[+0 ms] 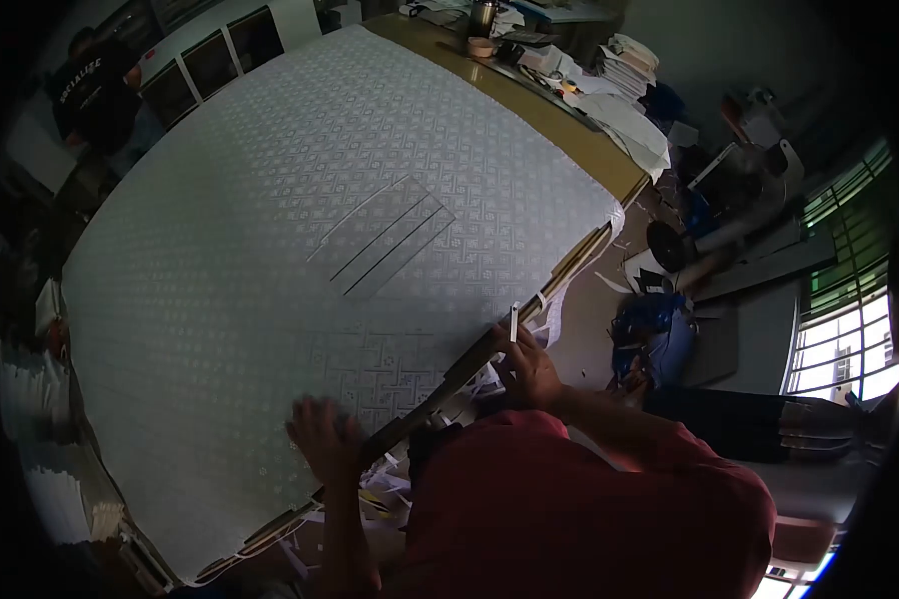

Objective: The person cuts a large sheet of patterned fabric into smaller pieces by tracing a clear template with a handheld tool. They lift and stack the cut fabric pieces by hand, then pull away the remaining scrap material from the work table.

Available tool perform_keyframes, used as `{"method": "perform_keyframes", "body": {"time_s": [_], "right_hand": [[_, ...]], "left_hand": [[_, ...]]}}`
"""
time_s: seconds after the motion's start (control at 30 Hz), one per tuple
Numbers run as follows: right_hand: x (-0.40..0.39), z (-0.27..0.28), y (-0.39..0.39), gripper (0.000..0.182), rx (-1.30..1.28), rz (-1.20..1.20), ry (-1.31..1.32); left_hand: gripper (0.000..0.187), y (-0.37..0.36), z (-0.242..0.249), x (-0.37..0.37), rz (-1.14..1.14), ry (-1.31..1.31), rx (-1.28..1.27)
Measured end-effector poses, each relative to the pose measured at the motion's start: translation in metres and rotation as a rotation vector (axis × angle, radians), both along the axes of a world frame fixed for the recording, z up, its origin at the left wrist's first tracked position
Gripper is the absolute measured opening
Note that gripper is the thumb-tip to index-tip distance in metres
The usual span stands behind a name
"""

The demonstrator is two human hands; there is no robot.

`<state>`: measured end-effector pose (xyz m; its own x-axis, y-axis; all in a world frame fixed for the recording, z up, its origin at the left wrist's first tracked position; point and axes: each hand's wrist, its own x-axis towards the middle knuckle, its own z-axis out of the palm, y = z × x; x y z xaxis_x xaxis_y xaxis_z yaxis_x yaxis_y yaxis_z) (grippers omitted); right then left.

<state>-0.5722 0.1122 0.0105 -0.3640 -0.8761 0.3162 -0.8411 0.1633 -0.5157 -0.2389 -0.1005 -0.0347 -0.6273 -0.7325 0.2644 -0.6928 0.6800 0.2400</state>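
A pale fabric [220,250] with a repeating woven-look pattern covers the large table. My left hand [325,437] rests on it near the front edge, fingers spread and slightly blurred. At the table's edge, my right hand [529,371] is curled, with a slim pale tool [514,321] sticking up from its fingers; I cannot make out its exact kind. Farther in on the fabric lies a see-through flat template [395,235] with dark parallel slots, touched by neither hand.
A brown table strip [529,100] at the back bears stacked papers [627,65] and a dark flask [482,15]. Another person [100,90] stands at the far left. Cut scraps [385,479] hang below the front edge. A barred window [849,339] is at right.
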Motion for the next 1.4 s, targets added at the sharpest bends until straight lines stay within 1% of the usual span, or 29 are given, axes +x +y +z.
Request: {"method": "perform_keyframes", "body": {"time_s": [0.07,0.13,0.17,0.2,0.23,0.3,0.33,0.37,0.4,0.43,0.47,0.53,0.57,0.63,0.67,0.73,0.77,0.8,0.83,0.87,0.9,0.93,0.97,1.03,1.07,1.13,1.27,1.33,1.4], "right_hand": [[-0.014,-0.002,0.009,0.046,-0.038,-0.004,0.0],[-0.028,-0.002,0.015,0.056,-0.071,0.016,0.017],[-0.035,-0.002,0.02,0.056,-0.085,0.004,0.002],[-0.043,0.004,0.025,0.061,-0.091,0.001,-0.013],[-0.05,0.006,0.033,0.065,-0.094,-0.001,-0.026],[-0.066,-0.002,0.05,0.069,-0.111,-0.028,-0.037],[-0.073,-0.005,0.057,0.073,-0.122,-0.041,-0.038],[-0.08,-0.01,0.063,0.073,-0.127,-0.034,-0.052],[-0.085,-0.014,0.069,0.071,-0.128,-0.06,-0.12],[-0.089,-0.019,0.074,0.069,-0.123,-0.077,-0.193],[-0.093,-0.025,0.079,0.069,-0.115,-0.04,-0.219],[-0.099,-0.036,0.084,0.056,-0.131,-0.007,-0.209],[-0.102,-0.033,0.085,0.045,-0.139,0.047,-0.185],[-0.104,-0.031,0.081,0.043,-0.14,0.144,-0.223],[-0.105,-0.03,0.078,0.041,-0.14,0.175,-0.22],[-0.108,-0.028,0.071,0.038,-0.14,0.278,-0.271],[-0.109,-0.029,0.067,0.037,-0.113,0.298,-0.256],[-0.106,-0.032,0.064,0.036,-0.083,0.32,-0.243],[-0.102,-0.036,0.059,0.032,-0.128,0.305,-0.284],[-0.1,-0.036,0.056,0.031,-0.125,0.345,-0.256],[-0.1,-0.032,0.051,0.029,-0.129,0.381,-0.223],[-0.098,-0.029,0.046,0.027,-0.144,0.406,-0.205],[-0.092,-0.029,0.045,0.027,-0.137,0.444,-0.216],[-0.082,-0.029,0.041,0.026,-0.107,0.446,-0.166],[-0.075,-0.031,0.04,0.026,-0.099,0.47,-0.164],[-0.061,-0.034,0.038,0.025,-0.143,0.54,-0.25],[-0.029,-0.025,0.029,0.029,-0.11,0.62,-0.195],[-0.01,-0.022,0.024,0.033,-0.075,0.619,-0.193],[0.014,-0.012,0.019,0.03,-0.062,0.622,-0.154]], "left_hand": [[0.051,-0.001,0.004,-0.002,-0.021,0.01,-0.013],[0.05,0.001,0.008,-0.004,-0.037,0.01,-0.034],[0.049,0.003,0.004,-0.005,-0.002,0.036,0.016],[0.048,0.007,0.003,-0.009,0.032,0.062,0.069],[0.048,0.014,0.0,-0.015,0.022,0.05,0.062],[0.048,0.038,-0.001,-0.034,0.102,0.21,0.171],[0.048,0.05,0.003,-0.045,0.103,0.199,0.165],[0.048,0.065,0.005,-0.054,0.087,0.224,0.222],[0.048,0.082,0.011,-0.064,0.08,0.246,0.28],[0.048,0.1,0.021,-0.075,0.107,0.229,0.277],[0.048,0.118,0.031,-0.086,0.052,0.204,0.276],[0.046,0.153,0.054,-0.106,0.001,0.16,0.259],[0.046,0.17,0.055,-0.108,0.074,0.139,0.254],[0.044,0.197,0.054,-0.105,0.04,0.161,0.508],[0.044,0.209,0.061,-0.106,0.099,0.15,0.501],[0.045,0.23,0.075,-0.109,0.202,0.001,0.861],[0.045,0.236,0.072,-0.103,0.267,0.01,0.866],[0.049,0.242,0.062,-0.092,0.249,-0.113,0.961],[0.053,0.254,0.052,-0.077,0.226,-0.232,1.062],[0.053,0.272,0.038,-0.06,0.29,-0.221,1.08],[0.056,0.288,0.021,-0.045,0.272,-0.273,1.014],[0.06,0.299,0.017,-0.036,0.244,-0.326,0.945],[0.06,0.31,0.014,-0.028,0.282,-0.314,0.955],[0.062,0.325,0.011,-0.019,0.498,-0.274,1.111],[0.062,0.333,0.009,-0.013,0.517,-0.258,1.121],[0.059,0.352,-0.003,0.005,0.62,-0.179,1.124],[0.058,0.378,-0.02,0.035,0.646,-0.111,1.113],[0.056,0.376,-0.003,0.045,0.739,-0.07,1.247],[0.056,0.388,-0.02,0.074,0.721,-0.033,1.237]]}}
